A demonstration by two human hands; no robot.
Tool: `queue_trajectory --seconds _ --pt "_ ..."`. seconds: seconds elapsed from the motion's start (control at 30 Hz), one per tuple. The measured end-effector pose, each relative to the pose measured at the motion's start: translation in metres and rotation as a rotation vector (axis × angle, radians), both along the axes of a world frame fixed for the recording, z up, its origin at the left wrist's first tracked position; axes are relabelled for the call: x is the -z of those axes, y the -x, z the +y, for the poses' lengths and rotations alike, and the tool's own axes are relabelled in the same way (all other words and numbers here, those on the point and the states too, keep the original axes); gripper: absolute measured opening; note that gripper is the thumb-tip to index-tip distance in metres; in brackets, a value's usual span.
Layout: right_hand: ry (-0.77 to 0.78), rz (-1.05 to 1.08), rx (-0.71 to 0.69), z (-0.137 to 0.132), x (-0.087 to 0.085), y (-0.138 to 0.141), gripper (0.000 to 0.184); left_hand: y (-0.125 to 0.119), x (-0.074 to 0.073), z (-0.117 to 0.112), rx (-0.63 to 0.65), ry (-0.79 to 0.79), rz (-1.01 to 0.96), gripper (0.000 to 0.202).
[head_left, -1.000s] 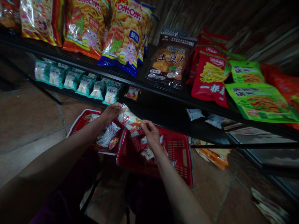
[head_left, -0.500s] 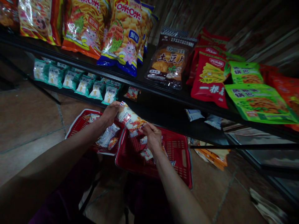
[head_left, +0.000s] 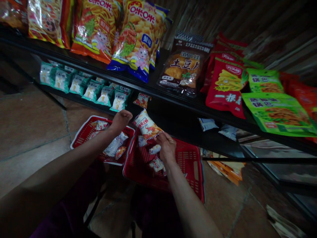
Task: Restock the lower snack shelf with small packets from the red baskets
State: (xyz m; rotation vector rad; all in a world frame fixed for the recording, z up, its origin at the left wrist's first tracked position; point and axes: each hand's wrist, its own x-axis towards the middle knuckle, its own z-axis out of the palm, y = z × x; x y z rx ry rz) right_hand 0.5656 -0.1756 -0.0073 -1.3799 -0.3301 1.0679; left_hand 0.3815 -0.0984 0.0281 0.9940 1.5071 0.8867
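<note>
My right hand (head_left: 167, 145) pinches the lower right corner of a small white and orange snack bag (head_left: 147, 125), held tilted above the right red basket (head_left: 195, 152). Apart from the bag, to its left, my left hand (head_left: 122, 119) hovers over the edge of the left red basket (head_left: 78, 134) with its fingers curled together and nothing visible in them. Small wrapped snack packets lie in both baskets, among them a silvery packet (head_left: 116, 145) on the left and a white packet (head_left: 156, 164) on the right.
A black shelf (head_left: 99, 70) crosses in front, carrying large chip bags (head_left: 133, 43), a brown potato-chip bag (head_left: 185, 67), red bags (head_left: 226, 86) and green bags (head_left: 279, 110). Teal packets (head_left: 92, 90) line the lower shelf. Orange packaging (head_left: 226, 170) lies on the tiled floor.
My left hand has let go of the snack bag and closed beside it. The bag, in my right hand alone, has turned more upright and shifted slightly right.
</note>
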Motion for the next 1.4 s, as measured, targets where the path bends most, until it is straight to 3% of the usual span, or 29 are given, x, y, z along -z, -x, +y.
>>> queue_trajectory --seconds 0.07,0.13,0.27,0.37,0.47,0.63,0.87,1.13,1.23,1.4 --pt "-0.008 -0.075 -0.004 0.001 0.007 -0.001 0.026 -0.002 0.002 -0.004 0.057 0.049 0.006 0.007" --pt "-0.017 -0.203 -0.028 0.0 0.012 -0.002 0.028 -0.005 0.003 -0.008 0.134 0.172 -0.113 0.012" --pt "-0.207 -0.725 -0.241 -0.006 0.009 -0.001 0.023 -0.011 0.004 -0.014 0.153 0.388 -0.486 0.041" --pt "-0.415 -1.122 -0.398 -0.012 0.001 0.003 0.019 -0.015 0.003 -0.016 0.16 0.38 -0.648 0.041" --pt "-0.516 -1.31 -0.516 -0.018 -0.004 0.009 0.022 -0.017 0.003 -0.019 0.135 0.337 -0.703 0.031" --pt "-0.539 -1.444 -0.626 -0.024 -0.006 0.02 0.025 -0.019 -0.001 -0.021 0.027 0.303 -0.724 0.014" --pt "-0.558 -1.508 -0.625 -0.025 -0.008 0.028 0.025 -0.019 -0.007 -0.02 -0.037 0.376 -0.777 0.024" --pt "-0.574 -1.609 -0.619 -0.026 -0.005 0.029 0.021 -0.018 -0.011 -0.019 0.016 0.379 -0.783 0.04" --pt "-0.557 -1.614 -0.623 -0.026 -0.005 0.031 0.02 -0.02 -0.01 -0.02 0.03 0.355 -0.738 0.04" --pt "-0.555 -1.573 -0.637 -0.029 -0.006 0.037 0.019 -0.022 -0.006 -0.02 -0.071 0.345 -0.682 0.031"
